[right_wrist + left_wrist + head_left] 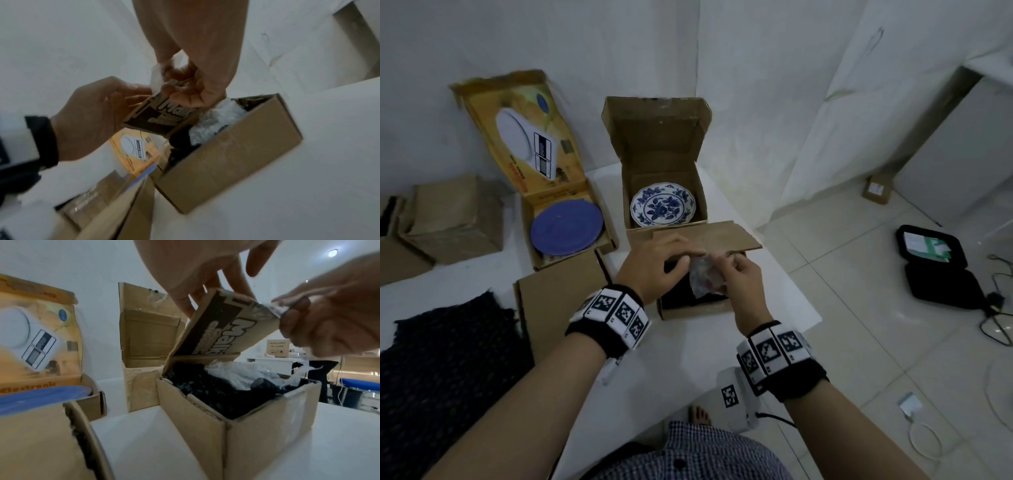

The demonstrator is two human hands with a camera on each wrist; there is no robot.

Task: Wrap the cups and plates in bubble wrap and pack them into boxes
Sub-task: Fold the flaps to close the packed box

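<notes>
Both hands meet over the near box (697,310): the left hand (654,265) grips its printed flap (222,324), and the right hand (744,277) pinches a strip of clear tape (156,76) at the flap's edge. Inside, a bubble-wrapped bundle (236,373) lies on black padding (207,391), its contents unreadable. At twelve o'clock an open box (664,164) holds a blue-and-white plate (662,205); at ten o'clock a yellow box (541,195) holds a blue plate (566,231).

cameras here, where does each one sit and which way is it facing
Head: up high, facing down at the table; both forearms, left hand, right hand.
Left wrist: low beside the small box, facing up into both hands at its printed flap.
Right wrist: under the right hand, facing that flap.
All share this box and its bubble wrap.
</notes>
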